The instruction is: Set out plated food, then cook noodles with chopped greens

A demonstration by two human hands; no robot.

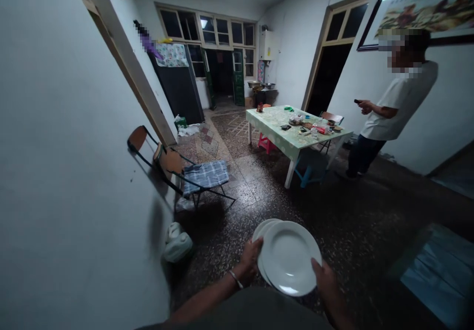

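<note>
Both hands, left hand [251, 261] and right hand [326, 276], are gripping the stacked white plates [290, 257] by their rims, carrying them above the floor, well short of the cluttered counter [292, 140] ahead.

Two white, empty round plates [291, 256], stacked slightly offset and tilted, are held above the dark speckled floor.

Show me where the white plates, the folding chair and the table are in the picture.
white plates [291, 258], head view, centre of the top plate.
folding chair [205, 174], head view, checked cloth on its seat.
table [276, 123], head view, bare part of its top.
</note>
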